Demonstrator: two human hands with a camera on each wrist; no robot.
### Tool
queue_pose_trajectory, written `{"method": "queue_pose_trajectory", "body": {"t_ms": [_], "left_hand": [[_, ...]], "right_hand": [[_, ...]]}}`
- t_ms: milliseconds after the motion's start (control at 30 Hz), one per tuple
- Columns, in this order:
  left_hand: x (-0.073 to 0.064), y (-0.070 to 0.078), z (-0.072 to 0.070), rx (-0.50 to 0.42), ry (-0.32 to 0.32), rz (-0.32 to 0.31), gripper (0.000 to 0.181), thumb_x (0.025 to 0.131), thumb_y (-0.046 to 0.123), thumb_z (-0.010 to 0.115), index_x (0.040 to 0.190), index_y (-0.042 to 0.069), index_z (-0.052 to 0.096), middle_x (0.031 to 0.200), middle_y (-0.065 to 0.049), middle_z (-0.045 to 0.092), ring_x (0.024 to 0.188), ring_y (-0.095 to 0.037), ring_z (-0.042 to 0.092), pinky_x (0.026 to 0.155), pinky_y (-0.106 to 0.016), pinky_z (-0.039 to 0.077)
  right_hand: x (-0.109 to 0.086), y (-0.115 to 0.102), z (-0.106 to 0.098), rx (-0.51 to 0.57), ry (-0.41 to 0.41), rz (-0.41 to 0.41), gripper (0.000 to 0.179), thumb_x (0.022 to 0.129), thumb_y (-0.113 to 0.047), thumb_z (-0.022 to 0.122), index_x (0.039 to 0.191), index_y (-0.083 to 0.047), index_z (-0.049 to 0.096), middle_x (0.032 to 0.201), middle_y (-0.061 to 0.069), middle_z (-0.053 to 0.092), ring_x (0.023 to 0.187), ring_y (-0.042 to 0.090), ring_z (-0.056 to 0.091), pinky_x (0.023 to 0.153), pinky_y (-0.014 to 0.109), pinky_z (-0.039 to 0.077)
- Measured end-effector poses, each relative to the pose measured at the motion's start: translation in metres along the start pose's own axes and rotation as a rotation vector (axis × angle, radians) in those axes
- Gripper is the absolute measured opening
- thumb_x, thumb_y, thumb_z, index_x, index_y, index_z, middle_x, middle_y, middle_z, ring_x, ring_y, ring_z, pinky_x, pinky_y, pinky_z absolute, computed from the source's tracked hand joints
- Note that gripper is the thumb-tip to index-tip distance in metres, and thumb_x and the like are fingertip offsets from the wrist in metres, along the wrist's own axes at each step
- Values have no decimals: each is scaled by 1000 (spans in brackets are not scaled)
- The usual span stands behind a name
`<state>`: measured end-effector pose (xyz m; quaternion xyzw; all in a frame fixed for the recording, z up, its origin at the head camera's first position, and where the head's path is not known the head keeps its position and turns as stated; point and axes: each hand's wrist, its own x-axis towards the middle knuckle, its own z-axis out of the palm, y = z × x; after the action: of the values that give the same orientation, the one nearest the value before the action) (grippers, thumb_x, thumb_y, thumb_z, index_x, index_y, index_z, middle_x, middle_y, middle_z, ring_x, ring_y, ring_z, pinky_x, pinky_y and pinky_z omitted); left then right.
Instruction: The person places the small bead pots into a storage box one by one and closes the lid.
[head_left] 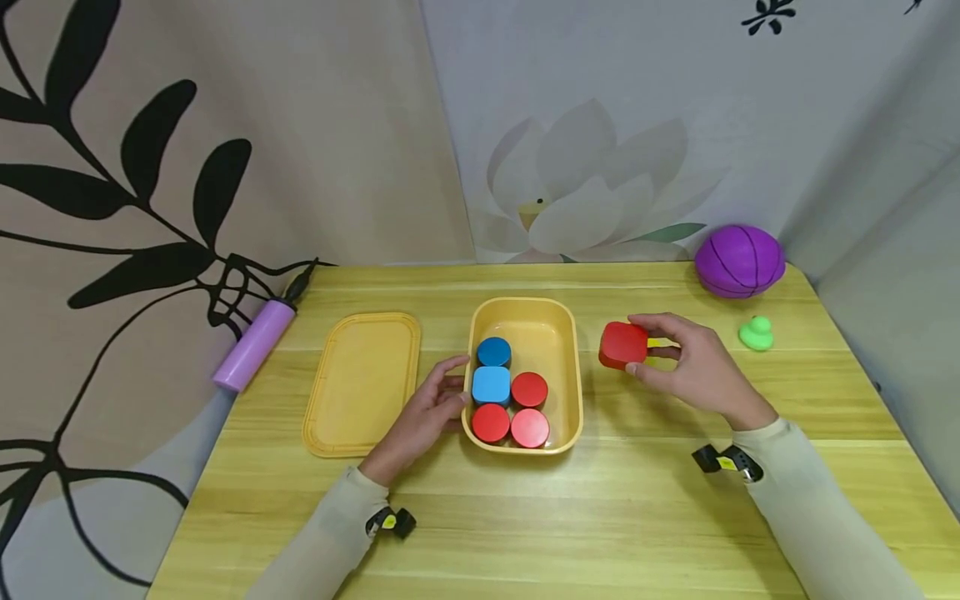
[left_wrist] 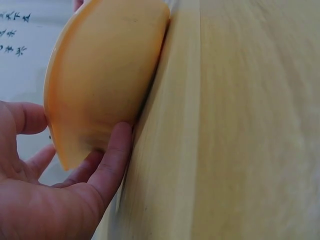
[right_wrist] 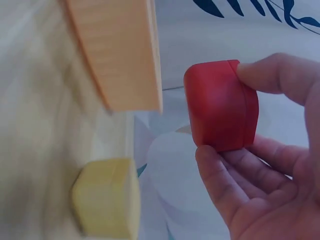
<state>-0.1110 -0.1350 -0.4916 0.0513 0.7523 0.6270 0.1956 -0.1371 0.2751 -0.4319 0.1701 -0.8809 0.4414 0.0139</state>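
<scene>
So the right hand (head_left: 693,362) has a red block (head_left: 623,344) pinched between thumb and fingers, held up just right of a yellow box (head_left: 558,346), well clear of the table (head_left: 525,533). Left hand (head_left: 420,417) is pretty relaxed, fingers spread and resting against the outside of the box's left wall.

Inside the box, a dark blue round block (head_left: 493,352) and a light blue squarish block (head_left: 491,386) run down the left side, with three red round blocks (head_left: 529,389) at the near end. There's also a yellow block (right_wrist: 107,197) on the table, partly hidden by the right hand in the head view. A flat yellow lid (head_left: 363,379) lies left of the box. Further right: a purple ball (head_left: 741,261) and a little green toy (head_left: 756,333).
</scene>
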Motion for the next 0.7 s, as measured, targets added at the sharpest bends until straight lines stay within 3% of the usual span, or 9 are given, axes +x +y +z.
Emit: {"method": "queue_pose_trajectory", "body": {"t_ms": [233, 500, 700], "left_hand": [[-1, 0, 0, 0, 6, 3, 54, 110, 23, 55, 160, 36, 38, 149, -15, 53, 129, -30, 58, 90, -42, 62], [-1, 0, 0, 10, 3, 3, 55, 109, 25, 56, 160, 37, 37, 149, -15, 52, 129, -31, 59, 91, -43, 62], [-1, 1, -1, 10, 5, 5, 54, 109, 25, 56, 159, 37, 38, 149, -14, 53, 129, -31, 59, 91, -44, 62]], "right_hand": [[37, -15, 13, 71, -34, 5, 58, 88, -10, 84, 142, -4, 63, 135, 10, 66, 120, 29, 69, 96, 35, 60], [73, -30, 40, 83, -99, -13, 59, 88, -10, 83, 142, -3, 61, 137, 12, 64, 119, 33, 69, 97, 44, 61], [91, -33, 62, 29, -175, -19, 62, 87, -13, 82, 144, -3, 60, 138, 13, 64, 120, 33, 67, 97, 48, 61]]}}
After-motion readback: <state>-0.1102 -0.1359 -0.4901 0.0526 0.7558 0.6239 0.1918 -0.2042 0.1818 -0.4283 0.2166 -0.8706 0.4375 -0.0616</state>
